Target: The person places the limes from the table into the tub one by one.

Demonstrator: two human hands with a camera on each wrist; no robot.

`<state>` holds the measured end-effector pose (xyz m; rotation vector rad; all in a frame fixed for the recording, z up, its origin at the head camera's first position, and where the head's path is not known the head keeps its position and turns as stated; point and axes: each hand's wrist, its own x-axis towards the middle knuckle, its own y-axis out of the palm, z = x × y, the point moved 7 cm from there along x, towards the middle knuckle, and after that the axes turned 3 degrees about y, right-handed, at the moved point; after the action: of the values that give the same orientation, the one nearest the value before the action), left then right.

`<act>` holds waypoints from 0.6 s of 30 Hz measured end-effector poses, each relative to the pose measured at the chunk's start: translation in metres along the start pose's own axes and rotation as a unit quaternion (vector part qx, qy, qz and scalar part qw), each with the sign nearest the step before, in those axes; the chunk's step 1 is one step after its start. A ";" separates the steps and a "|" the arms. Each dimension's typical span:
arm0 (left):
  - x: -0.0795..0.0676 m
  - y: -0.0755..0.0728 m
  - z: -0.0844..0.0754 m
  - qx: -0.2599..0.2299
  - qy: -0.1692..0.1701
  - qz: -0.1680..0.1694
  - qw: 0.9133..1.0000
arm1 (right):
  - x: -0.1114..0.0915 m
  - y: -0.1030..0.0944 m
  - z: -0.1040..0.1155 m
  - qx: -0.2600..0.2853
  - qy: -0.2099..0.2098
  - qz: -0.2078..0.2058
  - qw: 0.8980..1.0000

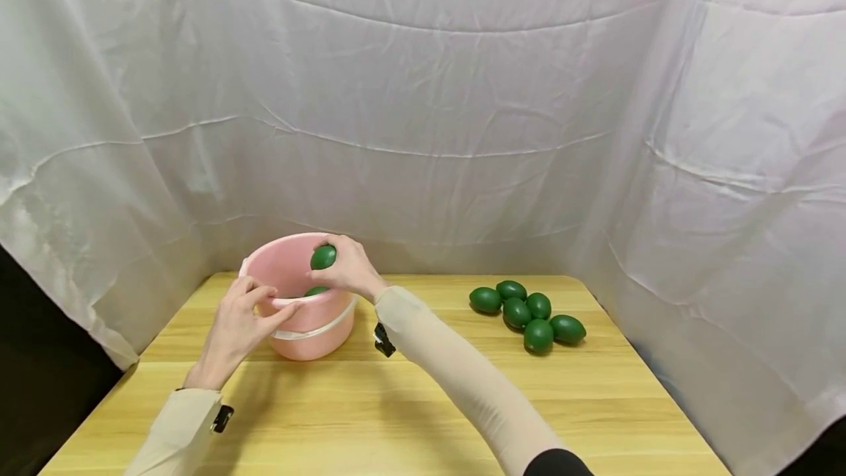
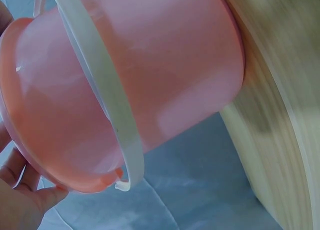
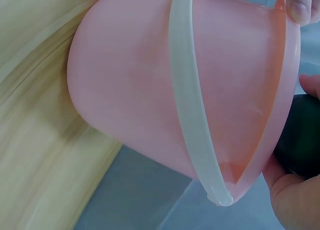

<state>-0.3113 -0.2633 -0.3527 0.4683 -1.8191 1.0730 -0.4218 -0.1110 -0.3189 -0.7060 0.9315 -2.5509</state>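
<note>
Head view shows a pink bucket (image 1: 311,313) standing on the wooden bench (image 1: 628,388), its wide mouth upward, so whatever lies inside rests against the bottom and walls. The left hand (image 1: 238,318) is clamped on the near rim, thumb outside and fingers over the edge, a hold that probably steadies the light-looking plastic. The right hand (image 1: 350,267) pinches a dark-green avocado-like fruit (image 1: 323,257) between thumb and fingers, at the mouth of the bucket; gripping its sides seems to suit such a smooth, rounded shape. Another green fruit (image 1: 316,290) shows partly inside, beyond the near rim; how many more lie there cannot be told. Left wrist view shows the white handle (image 2: 102,74) lowered against the bucket's side, which leaves the opening unobstructed. Six loose green fruits (image 1: 516,313) lie clustered well apart on the bench's right side, within the right arm's likely reach.
</note>
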 end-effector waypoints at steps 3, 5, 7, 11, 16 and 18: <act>0.000 0.000 0.000 0.003 0.000 0.002 1.000 | 0.000 0.002 0.000 -0.010 -0.004 -0.001 1.000; 0.000 0.001 0.000 0.004 0.001 0.003 1.000 | 0.000 0.003 0.000 -0.008 -0.005 -0.003 1.000; 0.000 0.001 0.000 0.005 0.002 0.003 1.000 | -0.001 0.002 0.000 -0.006 -0.013 -0.005 1.000; 0.001 0.001 -0.001 0.006 0.010 0.002 1.000 | -0.001 0.002 0.005 -0.013 -0.038 -0.015 0.999; 0.001 0.001 -0.001 0.005 0.015 0.000 1.000 | -0.002 0.003 0.009 -0.040 -0.060 -0.022 0.997; 0.001 0.001 -0.002 0.004 0.017 -0.003 1.000 | -0.002 0.004 0.009 -0.051 -0.066 -0.022 0.996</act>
<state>-0.3112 -0.2608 -0.3521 0.4563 -1.7828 1.0786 -0.4145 -0.1179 -0.3159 -0.9218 1.0178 -2.4725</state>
